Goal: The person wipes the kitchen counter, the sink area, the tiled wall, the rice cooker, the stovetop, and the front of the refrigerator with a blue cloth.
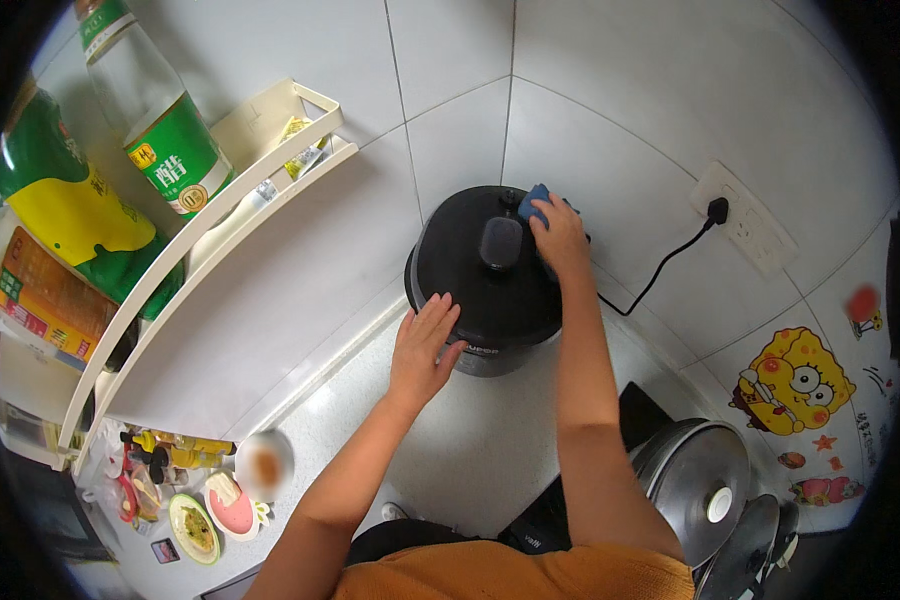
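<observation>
A black electric cooker (465, 300) with a domed lid and a dark lid handle (502, 244) stands in the corner of the counter. My right hand (559, 229) grips a folded blue cloth (536, 204) against the far right side of the lid. At the near left edge of the lid, my left hand (426, 345) rests flat with its fingers spread, holding nothing. The right side of the cooker is partly hidden behind my right hand and forearm.
A black power cord (664, 264) runs to a wall socket plate (744, 221). A white wall shelf (217, 206) with bottles hangs on the left. Plates of food (195, 529) and condiment bottles (195, 454) stand lower left. A lidded metal pot (694, 480) sits at the right.
</observation>
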A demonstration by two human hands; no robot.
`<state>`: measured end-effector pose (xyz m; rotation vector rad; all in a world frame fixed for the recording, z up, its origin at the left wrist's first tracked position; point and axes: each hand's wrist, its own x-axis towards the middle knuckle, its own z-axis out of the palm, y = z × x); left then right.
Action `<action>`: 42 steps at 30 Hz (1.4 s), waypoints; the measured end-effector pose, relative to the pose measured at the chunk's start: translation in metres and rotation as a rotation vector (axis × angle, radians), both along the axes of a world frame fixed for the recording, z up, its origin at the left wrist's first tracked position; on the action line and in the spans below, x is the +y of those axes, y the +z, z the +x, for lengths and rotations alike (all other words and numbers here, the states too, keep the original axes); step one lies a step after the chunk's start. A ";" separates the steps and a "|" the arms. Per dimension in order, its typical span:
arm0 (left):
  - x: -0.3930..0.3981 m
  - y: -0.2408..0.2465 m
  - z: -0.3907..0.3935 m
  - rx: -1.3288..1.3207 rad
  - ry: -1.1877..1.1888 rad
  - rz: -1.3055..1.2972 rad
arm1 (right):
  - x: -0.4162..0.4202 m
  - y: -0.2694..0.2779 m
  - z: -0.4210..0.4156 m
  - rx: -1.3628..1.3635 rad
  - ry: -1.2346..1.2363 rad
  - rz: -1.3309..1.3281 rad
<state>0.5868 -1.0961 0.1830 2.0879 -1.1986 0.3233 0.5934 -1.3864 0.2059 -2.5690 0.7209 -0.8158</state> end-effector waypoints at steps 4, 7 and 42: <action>-0.001 -0.002 0.004 -0.032 0.021 -0.029 | -0.032 0.020 0.030 0.038 0.117 0.299; 0.000 0.000 0.002 -0.053 0.049 -0.019 | -0.031 0.023 0.026 -0.008 0.152 0.389; 0.012 -0.027 0.035 0.878 -0.160 -0.650 | 0.140 0.014 0.100 0.249 0.397 -0.153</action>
